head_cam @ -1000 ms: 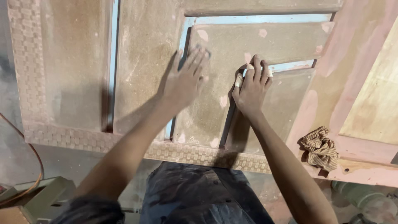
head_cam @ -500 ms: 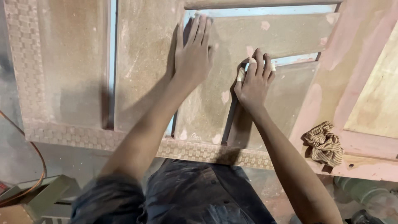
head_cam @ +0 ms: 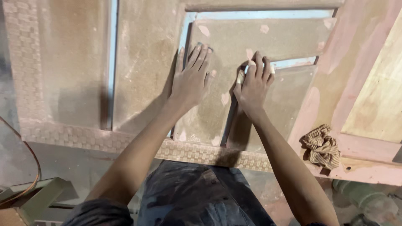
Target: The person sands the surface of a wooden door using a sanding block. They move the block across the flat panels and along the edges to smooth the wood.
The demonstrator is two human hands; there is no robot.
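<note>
Wooden door: large carved panel piece lying flat, filling the upper two thirds of the frame. Surface dusty brown, with pale filler patches and pinkish primer toward the right. Woven-pattern carved border runs along the lower edge and up the left side.

Raised centre panel: set inside pale blue-grey grooves, upper centre of the frame.

Left hand: centre of the frame, palm down, fingers spread apart and flat on the raised panel, fingertips pointing toward the top. It grips nothing.

Right hand: just right of the left hand, near but not touching it. Fingers curled together and pressed down on a small pale piece, likely sandpaper, at the groove beside the panel edge. Only slivers of the piece show at the thumb side and little-finger side.

Crumpled cloth: tan, striped, lying on the door's pink frame at lower right, well apart from both hands.

Person's lap: dark stained fabric, bottom centre, below the door's edge.

Orange cable: curved, lower left, over a green frame piece.
</note>
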